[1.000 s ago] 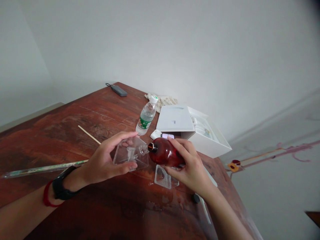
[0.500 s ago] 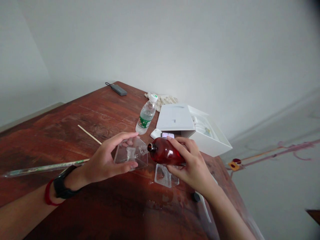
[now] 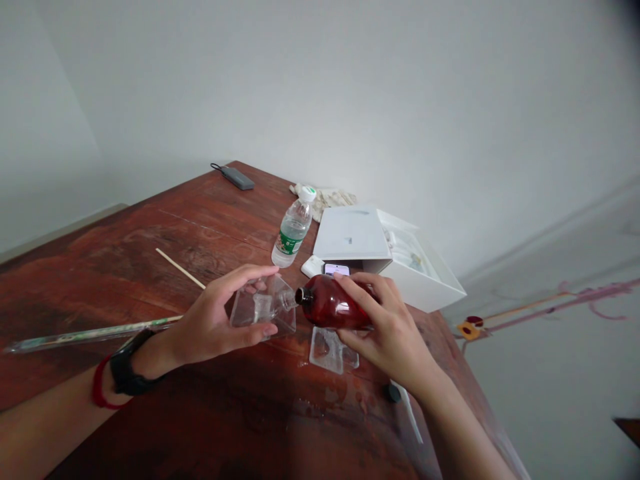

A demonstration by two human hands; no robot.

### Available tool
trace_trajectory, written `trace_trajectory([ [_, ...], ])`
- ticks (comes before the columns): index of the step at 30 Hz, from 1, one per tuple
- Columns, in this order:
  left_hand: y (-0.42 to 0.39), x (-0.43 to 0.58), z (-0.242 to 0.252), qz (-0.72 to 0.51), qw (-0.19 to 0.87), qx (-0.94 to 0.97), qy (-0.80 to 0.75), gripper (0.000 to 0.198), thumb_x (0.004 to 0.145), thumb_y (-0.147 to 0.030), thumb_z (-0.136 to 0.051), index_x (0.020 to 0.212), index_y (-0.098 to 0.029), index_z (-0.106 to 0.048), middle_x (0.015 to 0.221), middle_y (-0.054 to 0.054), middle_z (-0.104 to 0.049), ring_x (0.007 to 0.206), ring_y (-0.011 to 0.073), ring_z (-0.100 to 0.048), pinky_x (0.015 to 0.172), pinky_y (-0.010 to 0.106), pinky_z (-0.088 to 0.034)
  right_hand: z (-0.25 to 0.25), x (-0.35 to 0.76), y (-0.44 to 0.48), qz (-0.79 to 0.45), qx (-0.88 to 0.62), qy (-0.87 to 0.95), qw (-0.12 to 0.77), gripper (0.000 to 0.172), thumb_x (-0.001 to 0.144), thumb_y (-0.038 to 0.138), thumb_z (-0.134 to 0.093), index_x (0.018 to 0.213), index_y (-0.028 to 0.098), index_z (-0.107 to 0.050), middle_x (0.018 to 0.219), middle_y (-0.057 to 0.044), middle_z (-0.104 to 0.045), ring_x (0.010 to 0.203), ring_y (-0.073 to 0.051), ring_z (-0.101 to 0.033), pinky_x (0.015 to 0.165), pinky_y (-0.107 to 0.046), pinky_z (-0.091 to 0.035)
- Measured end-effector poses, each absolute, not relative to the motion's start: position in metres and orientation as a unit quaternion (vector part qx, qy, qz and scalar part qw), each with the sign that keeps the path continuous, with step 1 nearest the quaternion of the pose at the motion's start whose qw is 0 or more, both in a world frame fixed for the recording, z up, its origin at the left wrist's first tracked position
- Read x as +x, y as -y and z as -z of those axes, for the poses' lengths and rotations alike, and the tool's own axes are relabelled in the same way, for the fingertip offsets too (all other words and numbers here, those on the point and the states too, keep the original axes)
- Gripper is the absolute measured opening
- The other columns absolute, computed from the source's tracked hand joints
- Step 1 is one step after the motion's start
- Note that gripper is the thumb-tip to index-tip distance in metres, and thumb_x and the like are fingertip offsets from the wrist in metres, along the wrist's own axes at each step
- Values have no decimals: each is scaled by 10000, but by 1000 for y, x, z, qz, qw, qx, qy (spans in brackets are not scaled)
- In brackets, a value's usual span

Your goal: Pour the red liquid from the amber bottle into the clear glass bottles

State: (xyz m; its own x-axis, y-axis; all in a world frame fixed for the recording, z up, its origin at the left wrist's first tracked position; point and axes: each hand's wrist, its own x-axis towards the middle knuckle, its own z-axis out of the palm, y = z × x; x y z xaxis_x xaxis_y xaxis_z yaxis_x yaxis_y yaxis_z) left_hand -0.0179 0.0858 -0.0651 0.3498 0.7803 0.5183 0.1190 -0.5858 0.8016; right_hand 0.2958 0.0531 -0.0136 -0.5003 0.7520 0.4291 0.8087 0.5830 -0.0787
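Right hand (image 3: 387, 327) gripped the red bottle (image 3: 333, 303), tipped sideways with its mouth close to that of the clear container (image 3: 263, 308) held in the left hand (image 3: 215, 313).

Your right grip (image 3: 393, 327) holds a red bottle (image 3: 330, 303) tilted toward the clear bottle (image 3: 263, 308) in your left grip (image 3: 213, 320).

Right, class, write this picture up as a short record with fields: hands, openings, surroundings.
Left hand: holds the clear flask, tilted
Right hand: holds the red bottle, on its side
Openings: flask neck close to red bottle's mouth; contact unclear
Behind: water bottle, upright, capped; white box; phone
Table: wooden, with droplets
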Motion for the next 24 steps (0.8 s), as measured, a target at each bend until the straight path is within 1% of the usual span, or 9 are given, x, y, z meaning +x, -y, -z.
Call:
trace_trajectory([
  [5,-86,-18,67,-482,334,753,-298,689,867,-477,-884,1466,-249,-632,1373,109,-722,1160,273,-731,1037,366,-605,13,296,-53,79,-448,866,208,831,915,186,-706,1658,377,-389,1391,-139,-594,1244,-378,-604,1027,-614,-564],
  [8,-86,-17,67,-484,323,758,-294,676,874,-455,-882,1465,-244,-629,1370,108,-722,1152,267,-734,1029,365,-609,12,296,-52,85,-447,867,203,825,921,186,-698,1659,374,-382,1385,-138,-590,1232,-370,-606,1016,-609,-567],
  [17,-88,-17,70,-494,302,768,-275,666,871,-412,-897,1460,-256,-629,1354,84,-729,1139,244,-743,1039,341,-600,9,296,-50,113,-447,868,185,760,919,177,-680,1630,314,-450,1382,-149,-594,1210,-357,-603,994,-562,-575],
  [24,-89,-16,71,-497,299,769,-269,663,874,-418,-896,1461,-262,-631,1365,82,-728,1141,243,-740,1038,332,-600,9,296,-50,115,-445,869,186,746,919,180,-678,1621,307,-462,1383,-153,-591,1217,-357,-598,989,-556,-578],
])
